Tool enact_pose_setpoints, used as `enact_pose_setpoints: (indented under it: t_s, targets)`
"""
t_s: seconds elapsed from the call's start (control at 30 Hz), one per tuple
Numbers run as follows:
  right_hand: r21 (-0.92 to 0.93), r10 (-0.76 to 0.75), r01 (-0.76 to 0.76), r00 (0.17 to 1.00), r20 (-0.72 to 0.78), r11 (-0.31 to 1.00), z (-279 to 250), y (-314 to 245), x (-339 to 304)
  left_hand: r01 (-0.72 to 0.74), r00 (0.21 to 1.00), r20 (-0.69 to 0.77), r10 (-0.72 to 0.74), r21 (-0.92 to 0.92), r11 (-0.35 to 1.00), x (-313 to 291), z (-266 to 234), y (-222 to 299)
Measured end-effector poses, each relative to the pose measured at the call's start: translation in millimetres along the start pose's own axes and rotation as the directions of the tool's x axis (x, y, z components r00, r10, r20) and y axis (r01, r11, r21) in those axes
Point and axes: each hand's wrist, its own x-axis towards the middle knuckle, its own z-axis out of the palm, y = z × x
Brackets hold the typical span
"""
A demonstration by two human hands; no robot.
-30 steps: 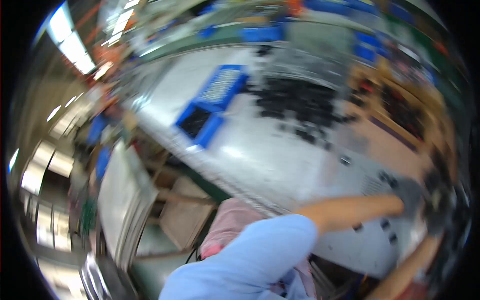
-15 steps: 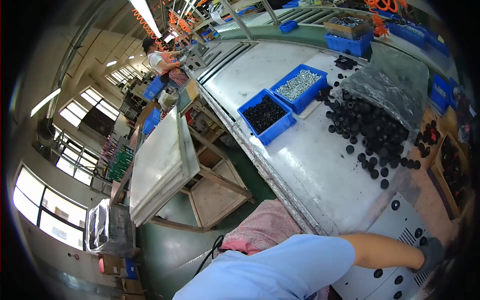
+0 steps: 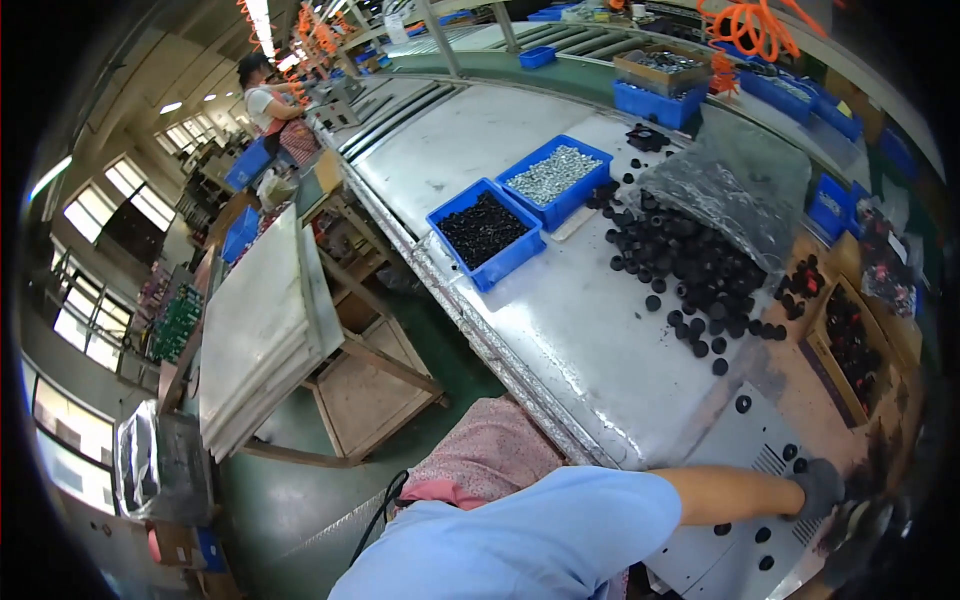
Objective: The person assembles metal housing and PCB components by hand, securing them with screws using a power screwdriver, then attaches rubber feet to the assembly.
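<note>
My left arm, in a light blue sleeve, stretches to the right. Its grey-gloved left hand [image 3: 820,488] rests on a pale grey metal panel [image 3: 690,550] with slots, and its fingers are too hidden to read. Several black round pads [image 3: 743,404] sit on the panel, some close to that hand. Beside it, at the dim lower right rim, is a smeared dark and yellowish shape [image 3: 862,530]; whether this is my right hand I cannot make out. Past the panel, a heap of black rubber feet [image 3: 690,260] spills from a clear plastic bag [image 3: 740,190].
Two blue bins, one of black screws [image 3: 484,230] and one of silver hardware [image 3: 556,175], stand on the metal-topped table [image 3: 560,310]. An open carton [image 3: 845,350] is at right. White boards [image 3: 265,330] lean at left; a co-worker [image 3: 275,110] stands farther off. Orange coiled hoses [image 3: 750,30] hang above.
The view has turned slightly, so the scene sits farther left. My left hand stays on the panel. A smeared shape now shows beside it at the lower right.
</note>
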Motion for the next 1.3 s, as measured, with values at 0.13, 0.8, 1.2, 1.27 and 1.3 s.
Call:
enact_pose_setpoints:
  t_s: [0.13, 0.8, 1.2, 1.27, 1.3]
  targets:
    - [0.049, -0.162, 0.165, 0.985, -0.057, 0.985, -57, 43, -15, 0.097, 0.994, 0.075, -0.077, -0.321, 0.942, -4, -58, -6]
    - [-0.442, -0.57, -0.896, 0.384, -0.726, -0.041, -17, -85, -99, 0.523, 0.819, 0.573, -0.025, -0.765, -0.377, -215, -158, -4]
    - [0.803, 0.158, 0.228, 0.916, -0.368, 0.551, -46, -270, -111, 0.482, 0.871, 0.49, 0.044, -0.833, -0.271, -248, -179, 14]
    - [0.961, 0.455, 0.19, 0.851, -0.263, 0.202, -51, -214, -146, 0.53, 0.835, 0.549, 0.05, -0.775, -0.344, -253, -208, 15]
    - [0.852, 0.395, 0.106, 0.852, -0.345, 0.513, -44, -240, -130, 0.532, 0.827, 0.556, 0.087, -0.722, -0.442, -254, -192, 9]
